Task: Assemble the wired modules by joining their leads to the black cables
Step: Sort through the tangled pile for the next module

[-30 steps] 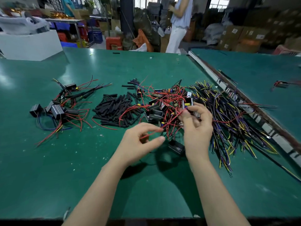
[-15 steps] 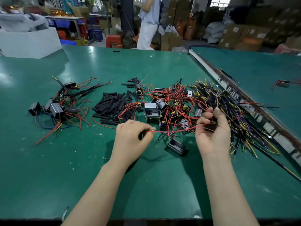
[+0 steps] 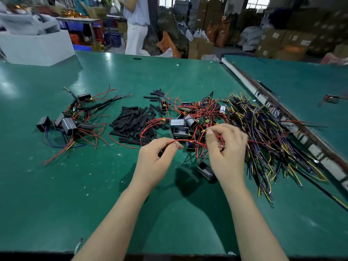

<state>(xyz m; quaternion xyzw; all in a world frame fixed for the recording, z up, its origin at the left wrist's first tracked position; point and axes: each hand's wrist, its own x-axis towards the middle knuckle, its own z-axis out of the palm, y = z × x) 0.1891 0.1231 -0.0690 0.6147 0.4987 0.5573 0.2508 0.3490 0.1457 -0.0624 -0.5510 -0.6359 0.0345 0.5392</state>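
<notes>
- I'm seeing the left hand (image 3: 157, 157) curling its fingers round one end of a red lead (image 3: 185, 141), pinching it above the green table (image 3: 56, 194).
- The right hand (image 3: 227, 147) is gripping the other stretch of that red lead along with a small bunch of red wires, fingers bent over them at the near edge of the tangled pile of modules (image 3: 190, 121).
- The lead is arching between the two hands, just above a black module (image 3: 206, 171) lying alone on the table near the right wrist.
- A heap of short black sleeves (image 3: 135, 125) is lying left of the module pile, touching its red wires.
- A big spread of black cables (image 3: 263, 132) with yellow and purple cores is fanning out just right of the right hand.
- A group of finished modules (image 3: 69, 123) is sitting well apart to the far left.
- A person in white trousers (image 3: 136, 34) is standing beyond the table's far edge.
</notes>
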